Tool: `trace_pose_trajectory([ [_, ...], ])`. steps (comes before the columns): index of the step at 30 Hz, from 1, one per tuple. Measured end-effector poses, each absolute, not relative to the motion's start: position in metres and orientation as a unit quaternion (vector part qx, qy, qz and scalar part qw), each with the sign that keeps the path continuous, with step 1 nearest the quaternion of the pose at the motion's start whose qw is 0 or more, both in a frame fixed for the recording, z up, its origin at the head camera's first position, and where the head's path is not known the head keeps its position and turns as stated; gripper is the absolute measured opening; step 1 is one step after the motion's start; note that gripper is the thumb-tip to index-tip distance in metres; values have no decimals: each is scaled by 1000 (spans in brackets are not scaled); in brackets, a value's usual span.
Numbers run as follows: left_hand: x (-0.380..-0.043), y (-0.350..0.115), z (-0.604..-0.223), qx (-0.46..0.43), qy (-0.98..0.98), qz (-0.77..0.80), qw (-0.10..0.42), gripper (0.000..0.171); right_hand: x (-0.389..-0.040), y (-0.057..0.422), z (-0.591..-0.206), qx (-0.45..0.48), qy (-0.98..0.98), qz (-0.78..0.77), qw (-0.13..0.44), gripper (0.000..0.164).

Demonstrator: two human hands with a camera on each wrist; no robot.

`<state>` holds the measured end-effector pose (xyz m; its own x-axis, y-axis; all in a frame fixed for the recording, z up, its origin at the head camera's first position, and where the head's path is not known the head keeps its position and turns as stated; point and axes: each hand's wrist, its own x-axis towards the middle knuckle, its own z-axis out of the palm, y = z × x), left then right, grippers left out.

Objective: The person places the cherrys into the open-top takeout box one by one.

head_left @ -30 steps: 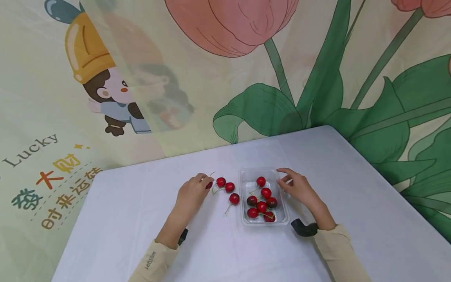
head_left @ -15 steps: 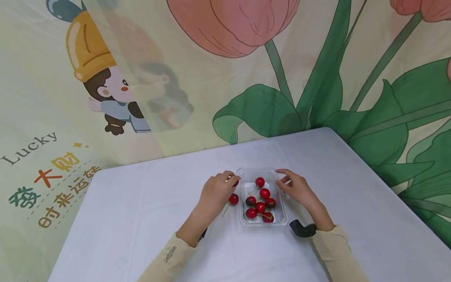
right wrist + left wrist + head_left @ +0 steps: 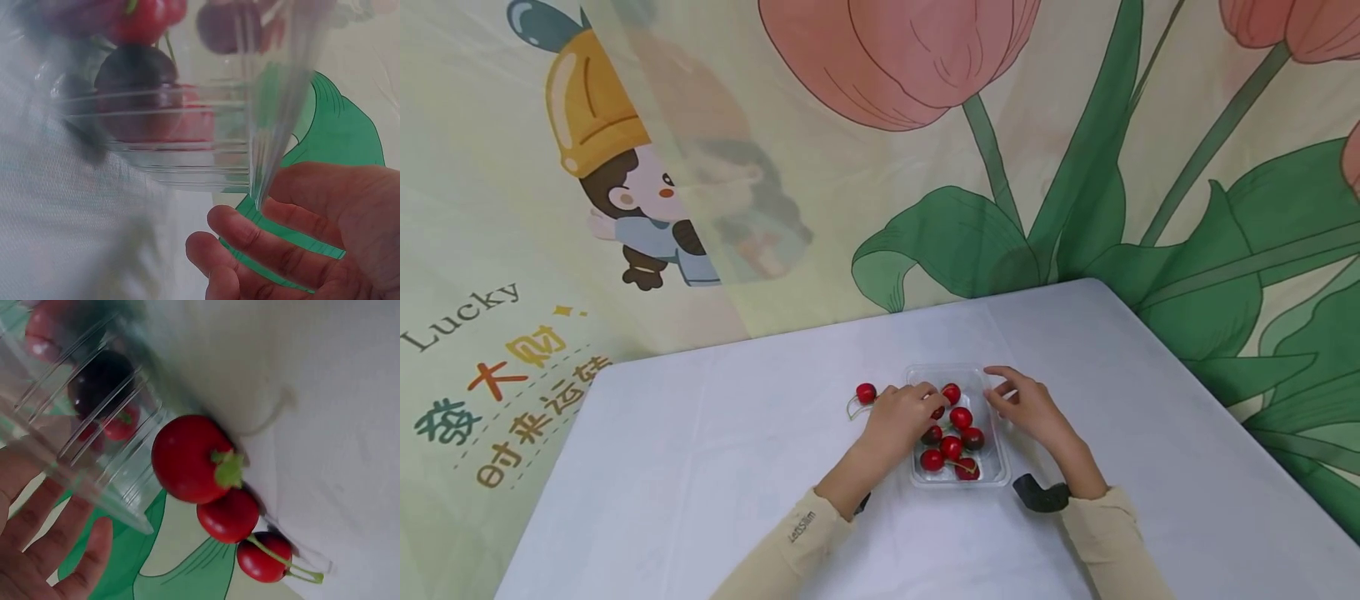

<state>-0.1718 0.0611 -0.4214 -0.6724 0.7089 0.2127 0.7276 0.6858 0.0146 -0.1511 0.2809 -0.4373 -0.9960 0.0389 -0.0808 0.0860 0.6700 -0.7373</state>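
My left hand (image 3: 901, 421) reaches over the left side of a clear plastic container (image 3: 1000, 479), its fingertips holding a dark red cherry (image 3: 937, 412) low inside. Other red cherries (image 3: 960, 417) lie in the container, some with green stems. In the left wrist view, the fingers of this hand (image 3: 53, 544) show beyond the container wall, and the held cherry is hidden. My right hand (image 3: 1030, 408) rests its index finger and thumb along the container's right rim. The right wrist view has its relaxed fingers (image 3: 244, 231) right at the container's corner.
Left of the container, a cherry (image 3: 866, 393) with a long stem lies on the white tablecloth (image 3: 700, 467). The left wrist view shows three loose cherries in a row, the nearest cherry (image 3: 190, 459) beside the container wall. A printed curtain (image 3: 820, 208) hangs behind the table.
My left hand, with the cherry, has moved right from beside the loose cherries to over the container. My right hand has stayed at the right rim.
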Motion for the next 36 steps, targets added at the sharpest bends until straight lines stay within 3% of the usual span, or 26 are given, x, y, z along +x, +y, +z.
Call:
trace_pose_trajectory([
  [23, -180, 75, -436, -396, -914, -22, 85, 29, -150, 279, -436, 23, 914, -405, 23, 47],
  [29, -179, 72, -429, -389, -918, -49, 66, 31, -151, 279, -435, 25, 916, -401, 23, 47],
  [36, -178, 56, -420, -395, -907, -120, 83, 29, -149, 278, -436, 22, 915, -402, 25, 47],
])
